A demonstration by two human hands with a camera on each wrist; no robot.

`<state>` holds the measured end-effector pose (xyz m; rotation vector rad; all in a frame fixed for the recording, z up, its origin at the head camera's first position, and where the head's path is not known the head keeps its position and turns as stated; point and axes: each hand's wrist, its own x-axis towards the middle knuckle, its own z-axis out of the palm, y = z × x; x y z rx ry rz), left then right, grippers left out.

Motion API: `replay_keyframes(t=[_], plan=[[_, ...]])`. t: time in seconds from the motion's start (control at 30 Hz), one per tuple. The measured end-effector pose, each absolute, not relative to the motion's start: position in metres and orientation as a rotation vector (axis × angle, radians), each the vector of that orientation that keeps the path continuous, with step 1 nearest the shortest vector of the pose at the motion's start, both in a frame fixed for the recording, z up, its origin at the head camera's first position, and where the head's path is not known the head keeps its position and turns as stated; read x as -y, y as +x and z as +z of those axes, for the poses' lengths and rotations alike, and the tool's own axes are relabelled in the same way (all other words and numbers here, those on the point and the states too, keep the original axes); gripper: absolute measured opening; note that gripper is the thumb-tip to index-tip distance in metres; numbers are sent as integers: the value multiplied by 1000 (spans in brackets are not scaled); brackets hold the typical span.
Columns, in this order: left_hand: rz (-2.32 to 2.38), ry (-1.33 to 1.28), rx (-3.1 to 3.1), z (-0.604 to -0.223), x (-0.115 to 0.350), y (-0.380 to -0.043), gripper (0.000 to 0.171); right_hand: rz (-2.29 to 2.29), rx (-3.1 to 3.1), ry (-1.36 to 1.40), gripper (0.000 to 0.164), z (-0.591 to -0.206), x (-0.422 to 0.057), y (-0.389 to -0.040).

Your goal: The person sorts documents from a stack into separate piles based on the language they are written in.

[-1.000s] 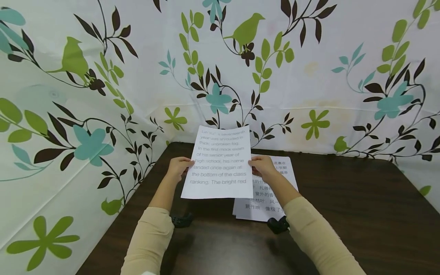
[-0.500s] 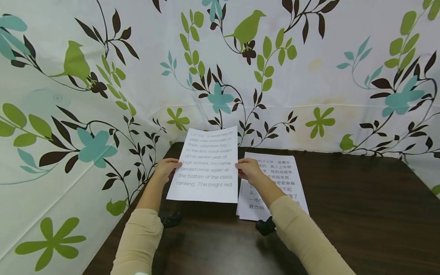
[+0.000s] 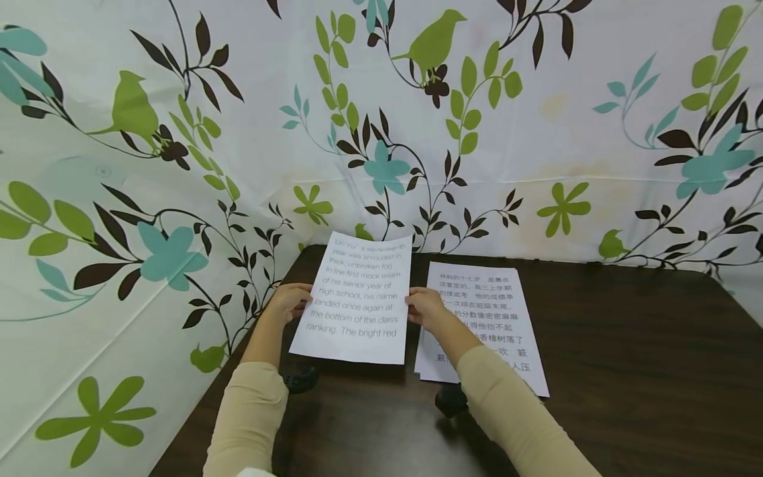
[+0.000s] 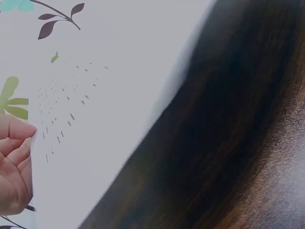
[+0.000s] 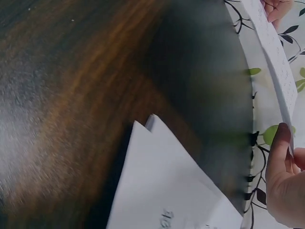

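A white sheet of paper [image 3: 357, 298] printed with English text is held up over the dark table, its face tilted toward the head camera. My left hand [image 3: 289, 301] pinches its left edge between thumb and fingers. On the opposite edge, my right hand [image 3: 426, 308] pinches it the same way. In the right wrist view the sheet [image 5: 276, 57] appears nearly edge-on and raised off the table, with the right hand [image 5: 286, 186] at its near edge. The left wrist view has the left hand [image 4: 16, 167] gripping the sheet's side.
A small stack of sheets with Chinese text [image 3: 477, 291] lies on the dark wooden table [image 3: 614, 344], right of the held sheet and partly under my right forearm. Its sheets are slightly misaligned at the corner. A patterned cloth [image 3: 507, 119] with birds and leaves hangs behind and at left.
Both hands have carried the English sheet left and somewhat lower, away from the Chinese stack. More of that stack now shows. Both hands keep their hold throughout.
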<state>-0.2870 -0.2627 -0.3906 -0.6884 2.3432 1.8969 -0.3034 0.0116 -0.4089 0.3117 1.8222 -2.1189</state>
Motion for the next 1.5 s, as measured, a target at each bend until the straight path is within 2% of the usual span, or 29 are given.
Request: replay_keyframes(t=[0.17,0.5,1.23,1.33,1.5], plan=[[1892,-684,-2336,-397,259,-285,36,-2087,-1798,398,37,-413,-8,-299],[1939,-703,-2274,-415,262,-288,38,-2072,-1772,387,44,-426,-7,-297],[1919,-730,-2269,-434,261,-294,32,-2041,-1742,369,38,-433,-12,-297],[1929,-726,-2242,-433,264,-293,41,-2056,-1714,359,38,-432,-14,-299],[1884,-680,-2227,-426,268,-288,74,-2037,-1712,360,39,-427,-17,-300]])
